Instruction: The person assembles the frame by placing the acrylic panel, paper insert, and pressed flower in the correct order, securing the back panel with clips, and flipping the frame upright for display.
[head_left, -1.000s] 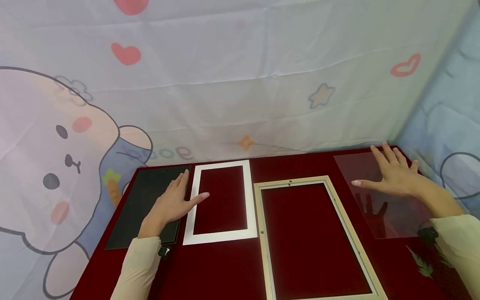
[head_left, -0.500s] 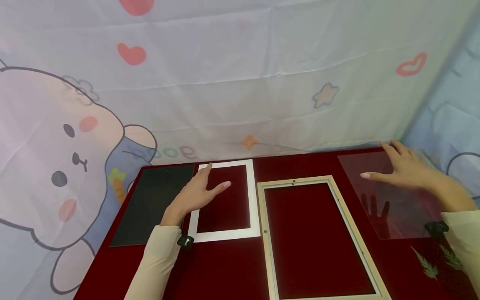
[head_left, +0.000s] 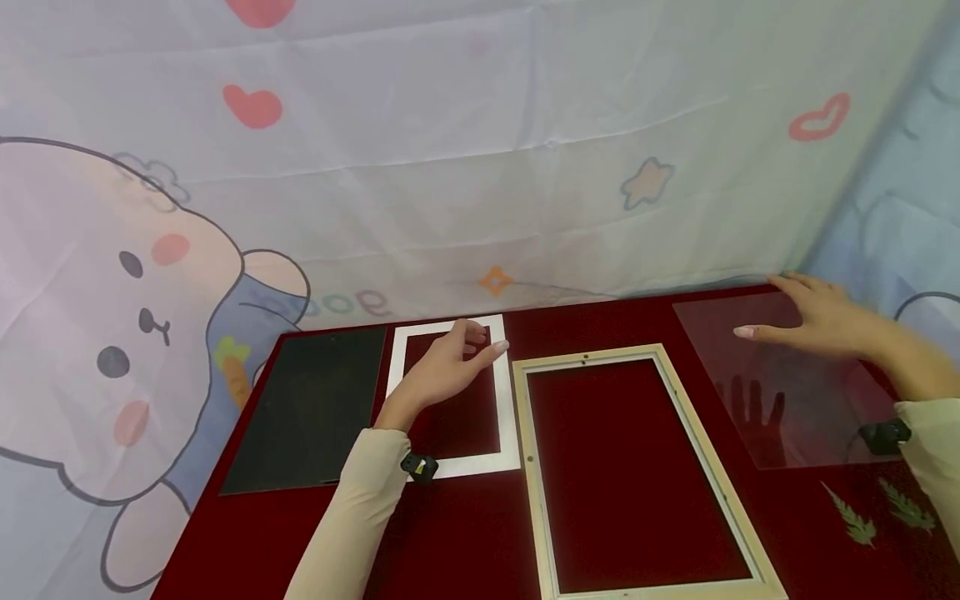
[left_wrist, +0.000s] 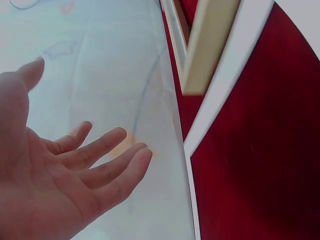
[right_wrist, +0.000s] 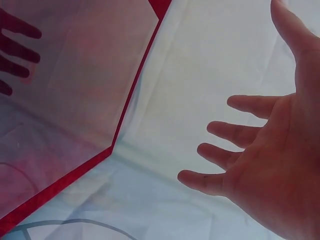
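In the head view my left hand hovers over the white mat border, fingers loosely bent and holding nothing. The left wrist view shows its palm with the fingers spread apart. My right hand is above the clear sheet at the right, which reflects it. In the right wrist view the right fingers are extended and hold nothing. Between the hands lies a pale wooden picture frame, with the dark red tabletop showing through its opening.
A dark backing board lies at the left of the red table. Two fern leaves, one a green sprig, lie at the front right. A printed cloth hangs behind the table and at its sides.
My left hand has moved right, from beside the dark board to over the white mat, and its fingers have bent more. My right hand has shifted slightly right. The objects stay in place.
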